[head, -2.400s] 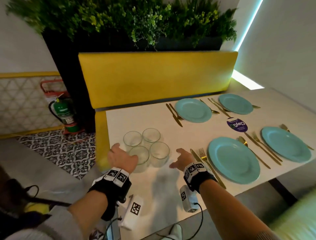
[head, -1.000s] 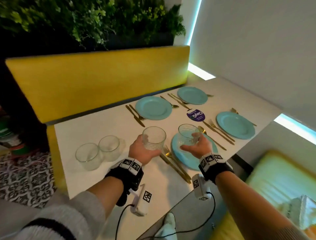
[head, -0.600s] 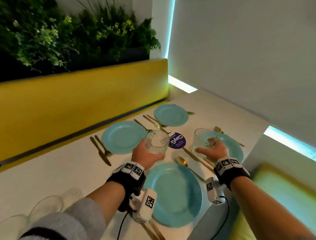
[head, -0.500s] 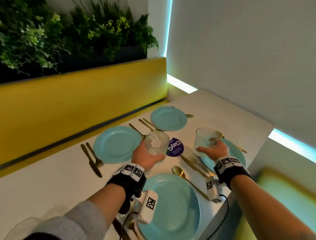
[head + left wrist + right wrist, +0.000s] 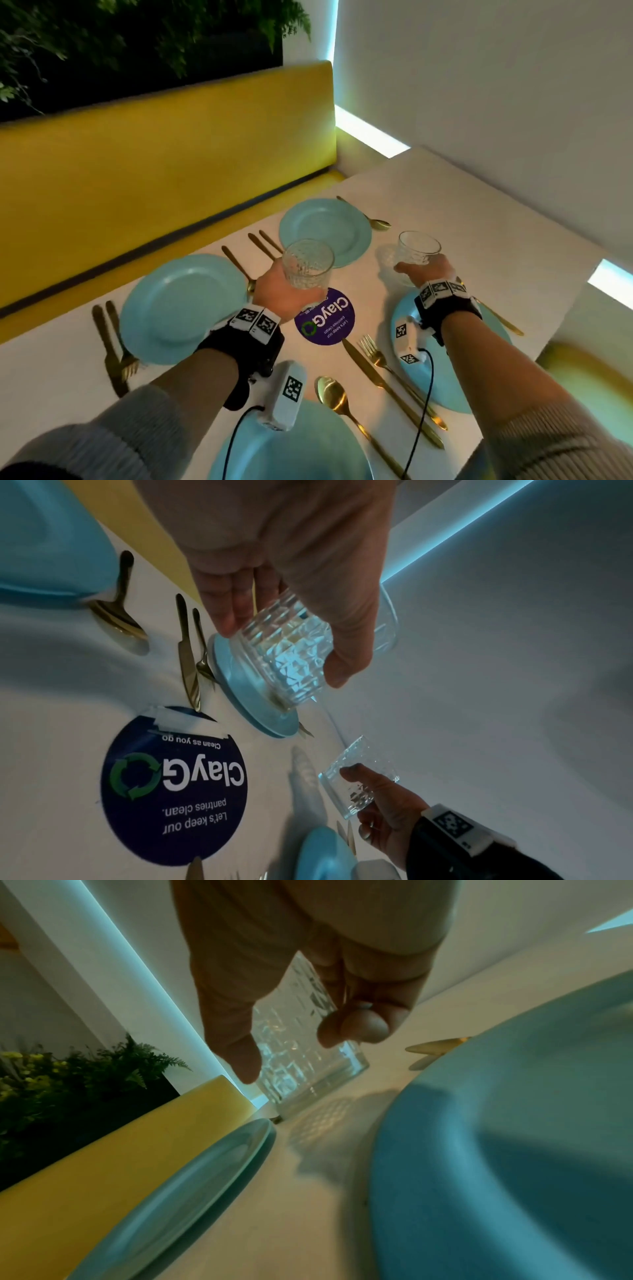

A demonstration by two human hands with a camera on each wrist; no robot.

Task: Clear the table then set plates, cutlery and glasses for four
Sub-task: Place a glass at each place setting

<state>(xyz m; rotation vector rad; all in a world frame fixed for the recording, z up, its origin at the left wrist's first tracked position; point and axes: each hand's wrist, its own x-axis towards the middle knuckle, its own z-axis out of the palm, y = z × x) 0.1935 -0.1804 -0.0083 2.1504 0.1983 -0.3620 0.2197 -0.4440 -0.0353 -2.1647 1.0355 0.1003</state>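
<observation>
My left hand (image 5: 281, 291) grips a clear patterned glass (image 5: 308, 263) round its lower half and holds it upright above the table, between the purple sticker (image 5: 325, 318) and the far right plate (image 5: 325, 229). In the left wrist view the fingers (image 5: 232, 610) and thumb wrap this glass (image 5: 287, 656). My right hand (image 5: 424, 274) grips a second glass (image 5: 416, 253) low over the table beyond the near right plate (image 5: 455, 387). The right wrist view shows this glass (image 5: 308, 1064) close to the tabletop; I cannot tell whether it touches.
Teal plates lie at the far left (image 5: 181, 305) and nearest me (image 5: 308, 452). Gold cutlery flanks them: a knife and fork (image 5: 387, 377), a spoon (image 5: 332, 397), another knife and fork (image 5: 109, 342). A yellow bench back (image 5: 171, 154) runs behind; a white wall (image 5: 513, 102) closes the right.
Both hands took a glass each from the cluster at the table's left end and carried them right over the place settings. The right glass has moved past the near right plate and sunk lower.
</observation>
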